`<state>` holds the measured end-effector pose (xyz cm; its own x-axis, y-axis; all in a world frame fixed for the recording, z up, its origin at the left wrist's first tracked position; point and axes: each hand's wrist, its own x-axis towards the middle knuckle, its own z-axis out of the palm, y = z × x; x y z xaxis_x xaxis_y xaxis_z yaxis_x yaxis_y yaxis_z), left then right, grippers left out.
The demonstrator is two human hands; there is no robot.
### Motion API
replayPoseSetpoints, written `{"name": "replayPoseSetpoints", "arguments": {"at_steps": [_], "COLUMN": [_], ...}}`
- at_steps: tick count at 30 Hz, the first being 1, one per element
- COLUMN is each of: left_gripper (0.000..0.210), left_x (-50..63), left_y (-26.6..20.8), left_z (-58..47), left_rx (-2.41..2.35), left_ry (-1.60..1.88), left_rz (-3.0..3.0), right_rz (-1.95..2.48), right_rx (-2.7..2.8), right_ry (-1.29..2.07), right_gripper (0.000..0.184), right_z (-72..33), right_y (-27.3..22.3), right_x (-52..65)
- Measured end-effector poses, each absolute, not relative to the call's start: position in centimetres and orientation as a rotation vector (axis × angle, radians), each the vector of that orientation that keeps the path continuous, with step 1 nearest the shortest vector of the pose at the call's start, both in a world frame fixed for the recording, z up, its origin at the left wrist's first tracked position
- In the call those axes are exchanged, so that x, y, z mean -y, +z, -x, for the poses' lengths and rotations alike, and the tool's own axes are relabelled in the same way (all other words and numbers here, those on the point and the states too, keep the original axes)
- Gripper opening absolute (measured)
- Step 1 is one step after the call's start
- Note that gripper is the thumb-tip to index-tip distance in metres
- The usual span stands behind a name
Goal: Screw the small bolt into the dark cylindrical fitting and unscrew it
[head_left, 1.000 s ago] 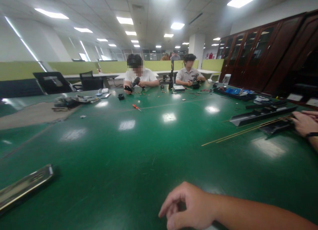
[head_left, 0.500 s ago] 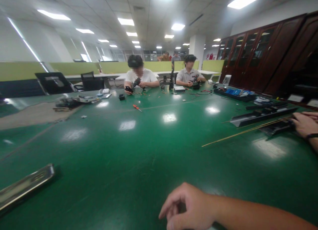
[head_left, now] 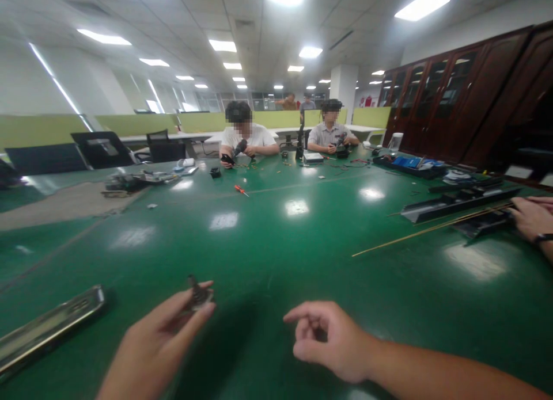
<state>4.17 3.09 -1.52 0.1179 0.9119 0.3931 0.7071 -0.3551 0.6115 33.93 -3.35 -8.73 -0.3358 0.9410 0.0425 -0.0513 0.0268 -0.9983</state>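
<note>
My left hand is raised over the green table at the lower left, its thumb and fingers pinching a small dark metal part. A short stub sticks up from this part; its exact kind is too blurred to make out. To the right, my right hand hovers near the table with nothing in it. Its index finger points left, the other fingers are loosely curled, and the thumb stands apart from the index finger.
A phone-like flat object lies at the left. Another person's hand at the right is by thin yellow rods and black metal channels. Two people sit across the green table, near a red screwdriver.
My left hand has come into view from below, carrying the small metal part. My right hand has risen slightly, its index finger stretched out more. The view has tilted up a little.
</note>
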Motion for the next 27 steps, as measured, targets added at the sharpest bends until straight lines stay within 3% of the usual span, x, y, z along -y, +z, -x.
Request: {"name": "replayPoseSetpoints", "arguments": {"at_steps": [6,13,19,27], "left_gripper": [0.025,0.041,0.023,0.029], "left_x": [-1.3,-0.3,-0.6,0.1], "left_y": [-3.1,-5.4,-5.8,-5.5], "left_z": [-13.0,-11.5,-11.6,-12.5], "left_rx": [-1.017,-0.968,-0.915,-0.759], "left_ry": [0.853,0.944,0.949,0.941], "left_rz": [-2.476,-2.582,-2.596,-2.651], "right_rz": [0.968,0.985,1.136,1.159], "right_rx": [1.321,1.516,1.632,1.746], "right_ry": [1.371,1.275,1.207,1.063], "right_gripper": [0.063,0.072,0.045,0.027], "right_z": [-34.2,-34.0,-34.0,-34.3], "right_y": [-8.6,-9.3,-8.4,-7.6], "right_x": [2.9,3.2,3.4,3.6]}}
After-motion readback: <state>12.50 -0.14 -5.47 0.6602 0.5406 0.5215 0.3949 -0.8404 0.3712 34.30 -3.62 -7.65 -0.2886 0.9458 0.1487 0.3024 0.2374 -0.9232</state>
